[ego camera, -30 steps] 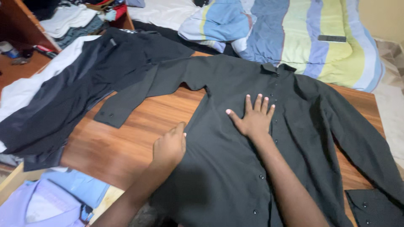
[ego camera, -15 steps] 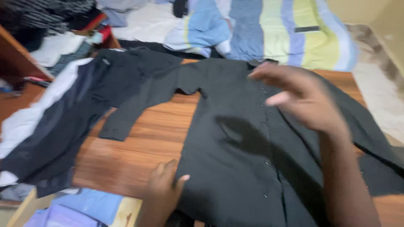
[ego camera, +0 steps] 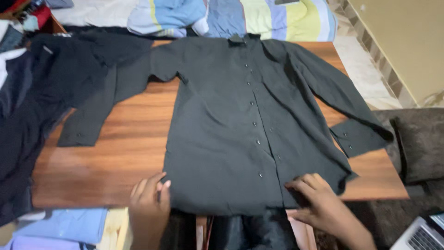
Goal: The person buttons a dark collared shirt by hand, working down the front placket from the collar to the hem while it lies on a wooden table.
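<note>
A black button-front shirt [ego camera: 222,120] lies flat and face up on a wooden table [ego camera: 120,153], collar at the far edge and both sleeves spread out to the sides. Its hem hangs slightly over the near edge. My left hand [ego camera: 149,196] is at the hem's left corner, fingers curled on the fabric edge. At the hem's right side, close to the button line, my right hand [ego camera: 319,203] has its fingers laid over the cloth. The right sleeve cuff [ego camera: 351,139] rests near the table's right edge.
A heap of dark clothes [ego camera: 32,92] covers the table's left end. Striped bedding [ego camera: 259,16] lies beyond the far edge. A light blue garment [ego camera: 60,224] sits low on the left. On the right are a dark cushion [ego camera: 418,143] and a laptop corner [ego camera: 423,234].
My right hand left the shirt's chest, swung through the air and came down to the hem. My left hand slid down to the hem's left corner. The view shifted right.
</note>
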